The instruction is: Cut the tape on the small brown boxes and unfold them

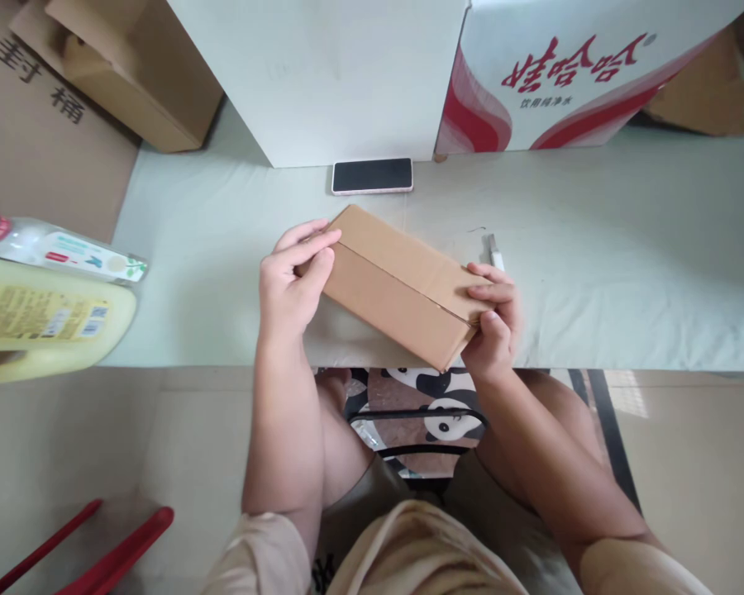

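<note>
Between my two hands is a small brown cardboard box (403, 285), tilted, with a seam running along its length. My left hand (298, 273) grips its left end, thumb and fingers closed near the corner. At the right end my right hand (496, 318) holds the box, with fingers on the top face and the thumb at the near corner. A small grey-white tool (494, 252), perhaps a utility knife, lies on the cloth just beyond my right fingers. Beyond the box a phone (373, 176) lies flat with a dark screen.
A white carton (347, 83) and a red-and-white printed carton (539, 91) stand at the back of the cloth-covered table (626, 273). To the left are an open cardboard box (155, 91), a plastic bottle (68, 248) and a yellow jug (50, 318). Red bars (117, 554) show at lower left.
</note>
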Motion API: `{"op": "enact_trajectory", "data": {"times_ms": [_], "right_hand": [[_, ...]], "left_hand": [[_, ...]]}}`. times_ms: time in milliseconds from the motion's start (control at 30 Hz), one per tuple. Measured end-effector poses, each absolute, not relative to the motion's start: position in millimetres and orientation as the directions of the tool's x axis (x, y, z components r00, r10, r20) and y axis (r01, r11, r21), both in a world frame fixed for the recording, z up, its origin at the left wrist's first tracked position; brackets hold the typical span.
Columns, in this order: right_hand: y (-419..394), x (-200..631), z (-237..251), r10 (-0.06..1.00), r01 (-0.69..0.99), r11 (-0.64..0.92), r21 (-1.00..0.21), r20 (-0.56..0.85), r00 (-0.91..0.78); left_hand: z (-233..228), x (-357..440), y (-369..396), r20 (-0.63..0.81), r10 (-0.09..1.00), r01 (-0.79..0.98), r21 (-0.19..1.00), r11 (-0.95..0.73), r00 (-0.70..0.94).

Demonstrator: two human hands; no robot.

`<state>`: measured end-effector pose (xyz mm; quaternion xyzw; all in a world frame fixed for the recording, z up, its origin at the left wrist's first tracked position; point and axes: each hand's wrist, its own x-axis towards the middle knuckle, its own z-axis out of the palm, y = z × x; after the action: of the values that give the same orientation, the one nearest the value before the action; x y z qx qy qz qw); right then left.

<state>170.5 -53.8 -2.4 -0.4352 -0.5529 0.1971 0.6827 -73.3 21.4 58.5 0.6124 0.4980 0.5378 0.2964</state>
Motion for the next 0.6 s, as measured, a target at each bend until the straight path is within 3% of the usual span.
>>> {"op": "enact_trajectory", "data": {"times_ms": [133, 233, 367, 433, 467, 500, 600], "right_hand": [[-54, 170, 6, 0.759, 0.232, 0.532, -0.814, 0.580, 0.295], [-62, 180, 21, 0.820, 0.304, 0.436, -0.847, 0.513, 0.255], [-90, 229, 27, 0.790, 0.282, 0.297, -0.912, 0.401, 0.464], [-115, 265, 19, 0.765, 0.250, 0.136, -0.959, 0.262, 0.588], [-129, 283, 13, 0.763, 0.252, -0.054, -0.966, 0.122, 0.634], [-144, 299, 6, 0.729, 0.252, -0.270, -0.930, -0.026, 0.684], [-187, 329, -17, 0.678, 0.226, -0.524, -0.821, -0.242, 0.694]], "left_hand": [[54, -72, 23, 0.449, 0.888, 0.297, 0.866, -0.403, -0.102], [47, -72, 25, 0.474, 0.869, 0.283, 0.861, -0.423, -0.140], [43, -73, 26, 0.451, 0.882, 0.261, 0.875, -0.408, -0.132], [42, -73, 27, 0.446, 0.886, 0.241, 0.880, -0.409, -0.124], [42, -73, 27, 0.443, 0.888, 0.229, 0.883, -0.410, -0.119], [41, -73, 28, 0.439, 0.891, 0.214, 0.887, -0.410, -0.114], [41, -72, 30, 0.429, 0.898, 0.172, 0.896, -0.409, -0.100]]}}
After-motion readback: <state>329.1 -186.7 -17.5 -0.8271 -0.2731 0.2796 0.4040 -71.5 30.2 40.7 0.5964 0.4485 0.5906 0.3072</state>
